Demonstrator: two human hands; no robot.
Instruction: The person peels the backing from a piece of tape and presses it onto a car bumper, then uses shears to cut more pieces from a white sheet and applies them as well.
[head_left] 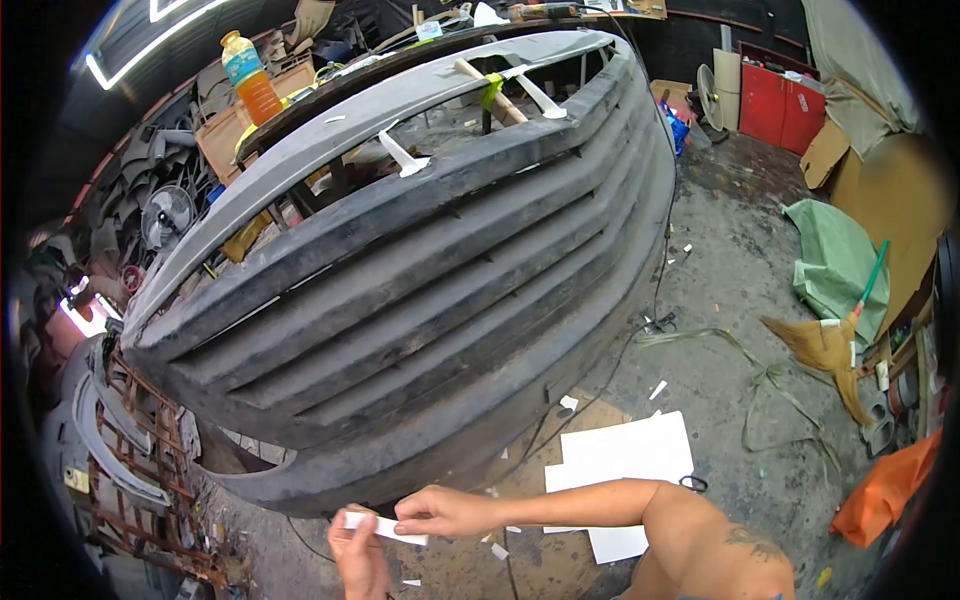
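Low in the view, my left hand (362, 562) pinches one end of a thin white strip (386, 528) between thumb and fingers. The fingertips of my right hand (447, 511) close on the strip's upper edge, toward its other end. Just beyond both hands stands a large dark grey vehicle bumper (430, 290) with several long horizontal slats. Two white pieces, one on the left (402, 156) and one on the right (541, 96), bridge the gap between its upper bar and a lighter grey rim. Under my right forearm, white sheets (630, 445) lie on brown cardboard on the floor.
A bottle of orange liquid (250, 80) stands on the bench behind the bumper. A black cable and a pale strap (770, 375) trail over the floor. To the right are a broom (825, 350), a green sack (838, 255) and an orange cloth (885, 490). White scraps lie about.
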